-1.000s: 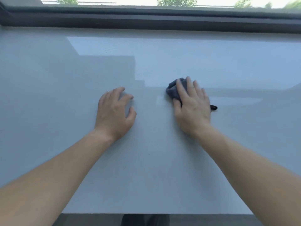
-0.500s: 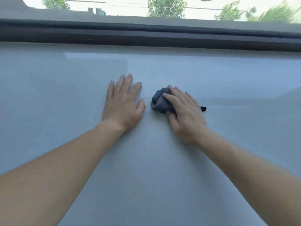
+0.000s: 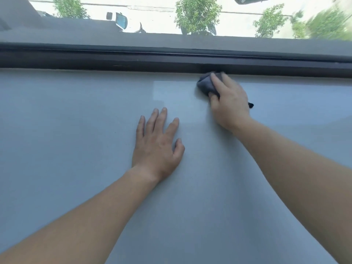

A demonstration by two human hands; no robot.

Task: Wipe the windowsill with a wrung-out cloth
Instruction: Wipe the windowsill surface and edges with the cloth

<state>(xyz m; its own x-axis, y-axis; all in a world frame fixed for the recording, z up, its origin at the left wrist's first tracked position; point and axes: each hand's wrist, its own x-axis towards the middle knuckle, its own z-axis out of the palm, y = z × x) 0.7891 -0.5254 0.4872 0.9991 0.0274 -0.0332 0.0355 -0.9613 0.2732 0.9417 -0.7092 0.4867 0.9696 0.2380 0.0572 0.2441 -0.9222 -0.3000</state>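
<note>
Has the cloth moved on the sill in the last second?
Yes. The cloth under the right hand has slid away from the person: earlier it lay well short of the dark window frame, now it reaches it.

The windowsill (image 3: 76, 130) under my palms was a smooth, hard slab, pale grey-blue, with a low satin sheen. One brighter patch (image 3: 171, 90) beside the cloth threw back the daylight almost like a mirror. The cloth (image 3: 205, 85) bunched under my right grip (image 3: 230, 103) was soft, dark grey fabric, matt, gathered into thick folds; its weave was too blurred to make out. My left grip (image 3: 156, 147) lay flat on bare sill, which showed no grain or texture. The window frame (image 3: 133, 61) behind was dark, matt and smooth; whether painted metal or plastic I could not tell. Beyond the glass, the outer ledge (image 3: 76, 37) looked dull grey and matt.
</note>
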